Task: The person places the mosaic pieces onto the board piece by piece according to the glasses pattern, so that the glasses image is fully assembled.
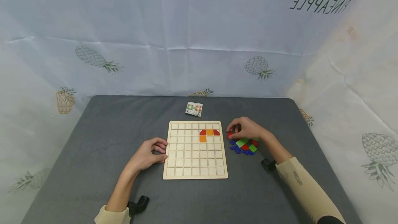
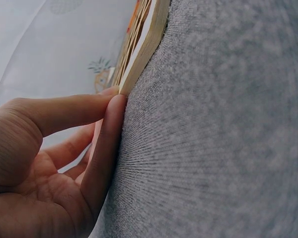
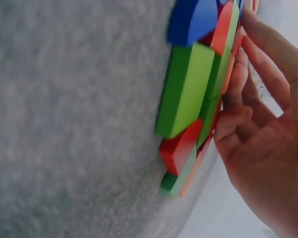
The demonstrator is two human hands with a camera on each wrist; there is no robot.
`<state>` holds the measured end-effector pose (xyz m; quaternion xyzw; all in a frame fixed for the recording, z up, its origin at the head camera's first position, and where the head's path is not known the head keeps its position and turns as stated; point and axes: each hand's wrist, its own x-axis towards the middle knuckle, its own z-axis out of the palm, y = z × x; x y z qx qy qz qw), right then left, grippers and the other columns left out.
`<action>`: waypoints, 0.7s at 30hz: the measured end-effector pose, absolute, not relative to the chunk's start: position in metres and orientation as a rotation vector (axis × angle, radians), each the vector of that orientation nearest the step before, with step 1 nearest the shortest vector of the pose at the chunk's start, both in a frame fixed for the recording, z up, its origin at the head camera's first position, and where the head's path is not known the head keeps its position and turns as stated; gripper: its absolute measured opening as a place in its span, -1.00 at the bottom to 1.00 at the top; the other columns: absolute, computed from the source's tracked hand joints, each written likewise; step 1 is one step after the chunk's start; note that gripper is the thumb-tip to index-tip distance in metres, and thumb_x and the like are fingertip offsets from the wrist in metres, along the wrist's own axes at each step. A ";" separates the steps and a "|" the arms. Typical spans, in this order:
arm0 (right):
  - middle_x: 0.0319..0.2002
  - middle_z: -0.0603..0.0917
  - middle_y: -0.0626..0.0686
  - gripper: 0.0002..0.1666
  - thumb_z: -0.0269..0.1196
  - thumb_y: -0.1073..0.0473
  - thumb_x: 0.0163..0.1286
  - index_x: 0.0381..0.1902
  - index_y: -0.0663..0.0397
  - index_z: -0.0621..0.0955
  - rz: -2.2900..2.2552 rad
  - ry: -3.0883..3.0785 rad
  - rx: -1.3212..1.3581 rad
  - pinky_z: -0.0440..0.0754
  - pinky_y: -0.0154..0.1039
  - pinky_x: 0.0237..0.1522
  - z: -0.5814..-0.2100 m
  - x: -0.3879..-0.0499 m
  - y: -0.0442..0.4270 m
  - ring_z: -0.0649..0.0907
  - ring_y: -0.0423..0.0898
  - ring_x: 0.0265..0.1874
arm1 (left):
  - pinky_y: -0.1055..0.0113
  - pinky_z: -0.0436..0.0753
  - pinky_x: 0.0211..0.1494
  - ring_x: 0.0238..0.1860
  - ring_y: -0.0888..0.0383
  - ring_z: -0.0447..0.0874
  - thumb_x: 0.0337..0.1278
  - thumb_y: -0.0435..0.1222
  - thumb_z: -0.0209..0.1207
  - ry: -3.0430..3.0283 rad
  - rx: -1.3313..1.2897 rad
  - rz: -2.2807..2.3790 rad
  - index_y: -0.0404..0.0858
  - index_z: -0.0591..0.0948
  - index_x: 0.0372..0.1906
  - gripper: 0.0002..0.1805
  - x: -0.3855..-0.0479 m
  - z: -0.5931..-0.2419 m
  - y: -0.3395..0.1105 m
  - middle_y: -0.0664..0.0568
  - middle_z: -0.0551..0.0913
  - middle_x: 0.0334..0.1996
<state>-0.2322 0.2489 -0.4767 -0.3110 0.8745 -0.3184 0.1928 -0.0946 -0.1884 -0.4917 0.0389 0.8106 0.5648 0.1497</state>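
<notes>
My left hand (image 1: 148,155) holds the left edge of a square wooden grid board (image 1: 186,163). In the left wrist view, thumb and finger (image 2: 111,134) meet at the edge of that board (image 2: 144,52). On its upper right lie two red quarter-round tiles (image 1: 202,132) and two orange square tiles (image 1: 209,132). To the right of the board, my right hand (image 1: 247,129) pinches a red tile (image 1: 229,135) with thumb and finger at the near side of a loose tile pile. In the right wrist view, its fingers partly hide the pile.
The pile has green tiles (image 1: 242,142), blue tiles (image 1: 237,149) and more red ones (image 3: 181,146), some overlapping. Behind the board lies a small pattern card (image 1: 194,109). Grey cloth (image 1: 124,120) covers the table; a pineapple-print curtain (image 1: 186,68) hangs behind it.
</notes>
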 end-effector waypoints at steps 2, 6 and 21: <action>-0.25 0.76 0.01 -0.69 0.60 0.07 0.33 -0.02 0.01 0.84 -0.901 2.433 -0.861 0.62 -0.34 -0.38 -0.476 -0.234 0.251 0.61 -0.19 -0.37 | 0.32 0.87 -0.18 -0.07 0.08 0.66 0.20 -0.50 0.47 2.328 0.112 1.623 -0.47 0.58 0.26 -0.46 -0.095 -0.492 -0.189 -0.29 0.64 0.05; -0.23 0.77 0.03 -0.65 0.61 0.08 0.31 0.01 0.04 0.83 -0.916 2.395 -0.857 0.63 -0.32 -0.37 -0.476 -0.237 0.254 0.63 -0.17 -0.34 | 0.32 0.87 -0.18 -0.07 0.08 0.66 0.21 -0.50 0.47 2.323 0.112 1.625 -0.47 0.58 0.27 -0.46 -0.095 -0.492 -0.189 -0.29 0.63 0.05; -0.28 0.83 -0.01 -0.74 0.61 0.14 0.30 -0.09 0.05 0.84 -0.918 2.380 -0.842 0.73 -0.31 -0.30 -0.477 -0.243 0.254 0.69 -0.18 -0.36 | 0.34 0.85 -0.21 -0.08 0.09 0.66 0.18 -0.50 0.48 2.349 0.102 1.605 -0.46 0.59 0.26 -0.46 -0.095 -0.492 -0.188 -0.27 0.65 0.04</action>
